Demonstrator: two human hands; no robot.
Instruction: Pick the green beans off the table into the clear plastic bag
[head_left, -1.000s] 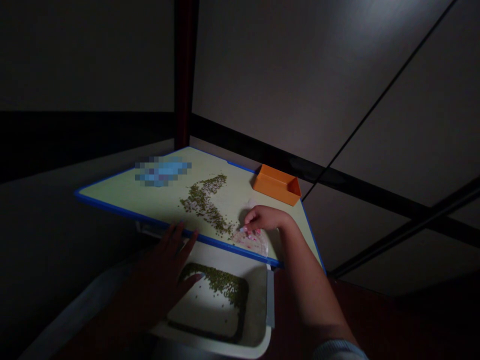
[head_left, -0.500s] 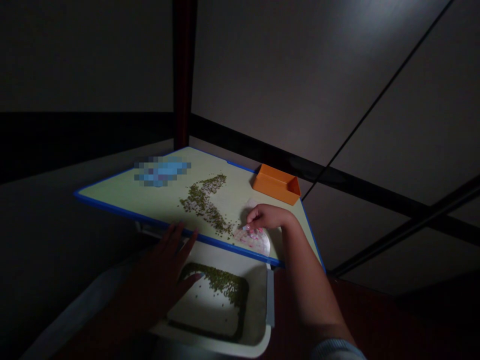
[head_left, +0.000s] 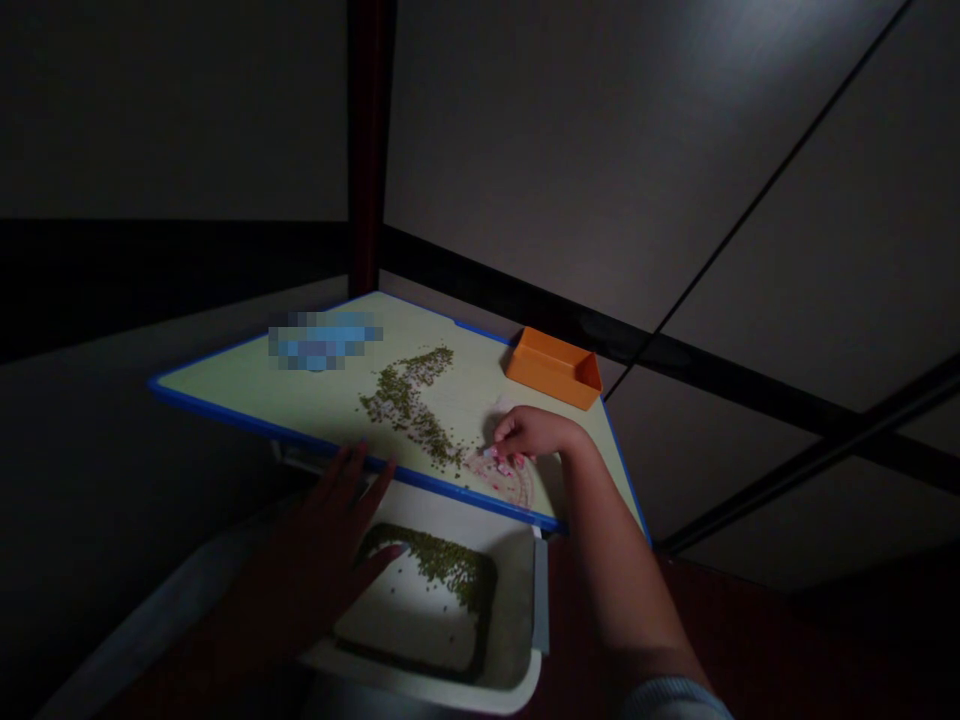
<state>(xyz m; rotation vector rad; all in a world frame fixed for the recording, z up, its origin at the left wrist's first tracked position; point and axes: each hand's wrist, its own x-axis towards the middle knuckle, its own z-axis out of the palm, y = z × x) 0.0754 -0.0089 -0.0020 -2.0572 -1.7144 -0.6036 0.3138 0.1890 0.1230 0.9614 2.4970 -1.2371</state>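
Note:
My right hand (head_left: 523,432) is closed, its bent fingers low over the pale tabletop. It is gripping a thin clear piece with pink markings (head_left: 517,487) and a curved row of ticks, like a protractor. Close to its left edge begins a spread of small green beans (head_left: 409,405), which look like mung beans. My left hand (head_left: 352,510), dark in shadow, has its fingers spread at the table's blue front edge. Its thumb reaches over a white basin (head_left: 517,640) below, where more green beans (head_left: 457,565) lie along the far side.
An orange tray (head_left: 551,365) stands at the back right of the blue-edged table (head_left: 255,395). A blurred blue patch (head_left: 326,340) shows on the table's left part. Wall panels (head_left: 525,130) rise behind, and the room is dim.
The bright glare on the pink-marked piece has gone, and its curved ticks now show. My right hand has shifted only very slightly; my left hand and the beans look the same.

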